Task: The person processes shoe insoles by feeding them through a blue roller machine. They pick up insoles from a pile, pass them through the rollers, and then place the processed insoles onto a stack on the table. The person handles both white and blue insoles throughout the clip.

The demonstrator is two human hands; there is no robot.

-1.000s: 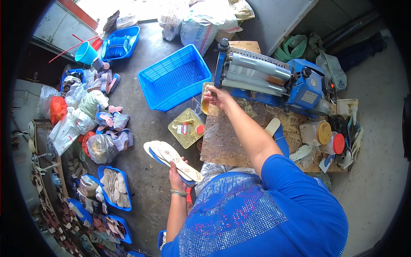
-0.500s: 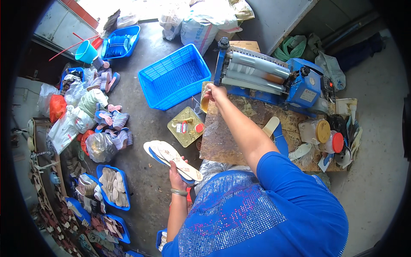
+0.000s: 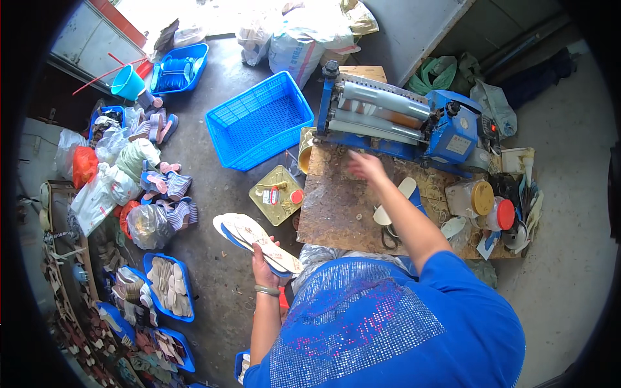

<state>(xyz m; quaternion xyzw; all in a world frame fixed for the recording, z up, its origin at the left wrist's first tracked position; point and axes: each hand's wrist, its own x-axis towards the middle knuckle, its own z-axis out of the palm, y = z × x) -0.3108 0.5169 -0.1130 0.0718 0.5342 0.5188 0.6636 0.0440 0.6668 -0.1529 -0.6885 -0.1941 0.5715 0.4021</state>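
My left hand grips a small stack of cream insoles, with a blue layer showing at the stack's edge. Over the worktable, my right hand hangs slightly blurred, its fingers stretched out and nothing visible in them. Beyond that hand stands a blue roller machine with shiny metal rollers. A tub with yellowish-brown contents sits at the table's left corner. Right of my right hand, partly behind the forearm, lie a cream-and-blue sole and dark-handled scissors.
A blue plastic basket stands on the floor beyond the table. Near it is a square tin bearing a red-lidded jar. Lidded jars crowd the table's right end. Striped slippers, bags and blue trays of soles line the left.
My right hand has moved away from the tub at the table's corner, rightward and nearer to me over the tabletop. The left hand keeps its hold on the insoles.
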